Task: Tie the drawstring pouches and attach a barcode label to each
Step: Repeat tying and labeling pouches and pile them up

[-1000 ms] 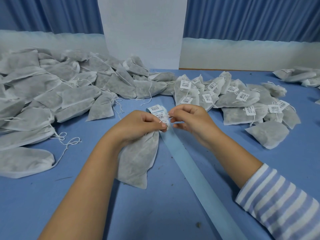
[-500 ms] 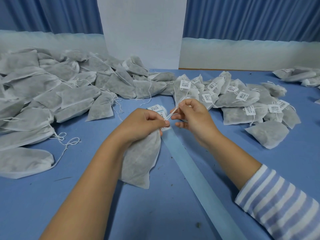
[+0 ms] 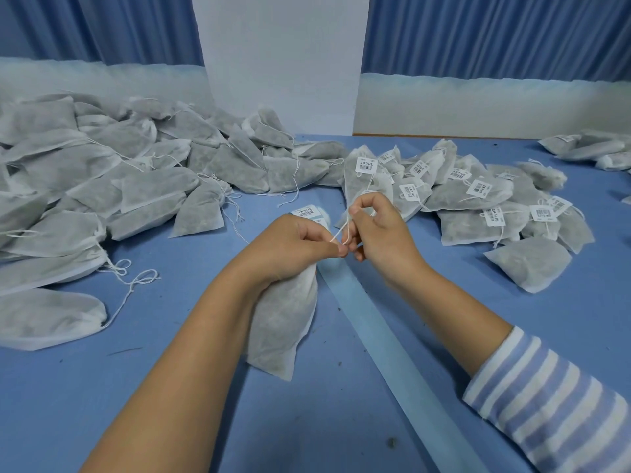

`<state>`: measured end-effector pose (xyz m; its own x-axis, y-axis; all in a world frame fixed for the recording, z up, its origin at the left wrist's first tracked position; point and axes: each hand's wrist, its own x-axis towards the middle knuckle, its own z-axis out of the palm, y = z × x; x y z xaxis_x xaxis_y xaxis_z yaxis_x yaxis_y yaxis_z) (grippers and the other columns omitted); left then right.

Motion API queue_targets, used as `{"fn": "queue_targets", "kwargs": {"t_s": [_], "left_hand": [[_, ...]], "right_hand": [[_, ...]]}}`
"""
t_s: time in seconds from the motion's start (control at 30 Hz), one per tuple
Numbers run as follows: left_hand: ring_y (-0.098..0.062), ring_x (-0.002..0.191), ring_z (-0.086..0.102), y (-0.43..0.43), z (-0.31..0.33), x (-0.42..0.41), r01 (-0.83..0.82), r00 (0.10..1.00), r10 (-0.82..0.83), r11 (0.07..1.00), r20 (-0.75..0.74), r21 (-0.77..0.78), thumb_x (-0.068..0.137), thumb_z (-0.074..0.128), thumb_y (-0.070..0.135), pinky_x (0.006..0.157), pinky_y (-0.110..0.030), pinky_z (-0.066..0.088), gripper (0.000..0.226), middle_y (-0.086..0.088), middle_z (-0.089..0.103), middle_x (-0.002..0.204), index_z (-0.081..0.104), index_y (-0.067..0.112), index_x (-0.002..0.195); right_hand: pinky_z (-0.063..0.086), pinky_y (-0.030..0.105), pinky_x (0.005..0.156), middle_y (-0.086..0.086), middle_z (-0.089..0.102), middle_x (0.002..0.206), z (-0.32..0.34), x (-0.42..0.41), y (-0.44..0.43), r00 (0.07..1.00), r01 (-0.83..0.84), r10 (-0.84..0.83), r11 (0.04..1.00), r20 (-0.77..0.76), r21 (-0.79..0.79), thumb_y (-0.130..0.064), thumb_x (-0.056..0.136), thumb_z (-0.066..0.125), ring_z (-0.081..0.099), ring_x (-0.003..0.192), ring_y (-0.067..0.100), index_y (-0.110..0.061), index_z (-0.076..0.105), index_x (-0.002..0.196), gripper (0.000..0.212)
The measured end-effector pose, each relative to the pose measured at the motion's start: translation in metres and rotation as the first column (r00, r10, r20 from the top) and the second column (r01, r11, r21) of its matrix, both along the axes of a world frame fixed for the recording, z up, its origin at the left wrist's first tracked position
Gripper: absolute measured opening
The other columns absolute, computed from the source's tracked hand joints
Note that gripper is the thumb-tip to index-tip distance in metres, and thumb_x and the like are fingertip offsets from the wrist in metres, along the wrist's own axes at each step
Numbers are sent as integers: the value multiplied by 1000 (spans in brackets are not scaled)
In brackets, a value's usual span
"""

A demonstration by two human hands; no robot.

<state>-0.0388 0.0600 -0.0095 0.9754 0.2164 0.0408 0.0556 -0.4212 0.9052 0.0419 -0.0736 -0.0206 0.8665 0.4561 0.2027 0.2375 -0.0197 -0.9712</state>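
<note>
My left hand (image 3: 293, 242) grips the neck of a grey drawstring pouch (image 3: 283, 322) that hangs down onto the blue table. Its white drawstring (image 3: 341, 232) runs up in a loop to my right hand (image 3: 379, 230), which pinches it between thumb and fingers. A strip of barcode labels (image 3: 305, 211) lies just behind my left hand, on a pale blue backing tape (image 3: 392, 343) that runs toward the lower right.
A large heap of unlabelled grey pouches (image 3: 102, 186) covers the left of the table (image 3: 68, 404). Labelled pouches (image 3: 478, 199) are piled at the right. More pouches (image 3: 590, 150) lie at the far right edge. Blue curtains and a white wall stand behind.
My right hand has pulled the drawstring up and away from the pouch neck, forming a loop. My left hand has shifted its grip slightly on the neck.
</note>
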Motion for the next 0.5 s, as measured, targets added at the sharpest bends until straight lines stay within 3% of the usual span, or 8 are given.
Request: {"fn": "queue_targets", "kwargs": {"t_s": [0.07,0.13,0.2,0.27,0.3,0.4,0.5], "left_hand": [[1,46,40,0,-2,0,2,1000,-2,1000,19,1,83,78,24,48,-8,31,20,15,48,47,73,26,63],[3,50,51,0,-2,-1,20,1000,-20,1000,7,2,86,75,33,53,-8,36,16,13,61,53,75,25,72],[3,68,62,6,-2,-3,21,998,-20,1000,-62,14,86,70,46,70,-13,44,23,12,74,74,77,25,83],[-7,89,68,14,-2,-4,20,990,-19,1000,-139,11,86,68,52,88,-27,48,30,8,76,92,77,24,93],[-14,87,67,18,-2,-5,36,984,-38,999,-174,-12,87,68,49,89,-30,48,31,4,75,92,76,21,97],[-13,71,52,32,-3,-10,61,964,-97,987,-246,-148,90,70,34,81,-28,49,29,1,55,71,73,9,104],[-10,63,62,38,-1,-14,23,954,-79,981,-289,-192,93,66,17,70,-20,57,17,2,64,66,72,3,99]], "right_hand": [[39,20,42,-5,61,55,1,2,-2,1000,-6,6,1000,10,10,-14,102,42,52,48,8,-20,45,89,15],[41,20,45,-5,64,57,4,4,-5,999,-17,16,1000,35,21,-16,103,42,56,52,8,-21,45,91,14],[42,20,46,-5,68,61,7,7,-8,999,-12,10,999,52,40,-17,104,42,58,55,8,-20,45,92,12],[43,20,46,-2,70,65,8,9,-10,998,-10,6,998,68,61,-18,104,43,59,57,8,-20,45,93,11],[43,20,47,-2,70,67,8,10,-10,997,-16,10,998,76,68,-18,104,43,59,59,9,-20,45,93,12],[44,21,50,-2,70,68,8,9,-10,993,-44,34,995,110,86,-19,104,43,60,62,10,-22,45,92,13],[45,22,56,-5,68,70,9,7,-10,980,-84,67,992,185,89,-18,104,44,62,69,11,-22,46,91,14]]}}
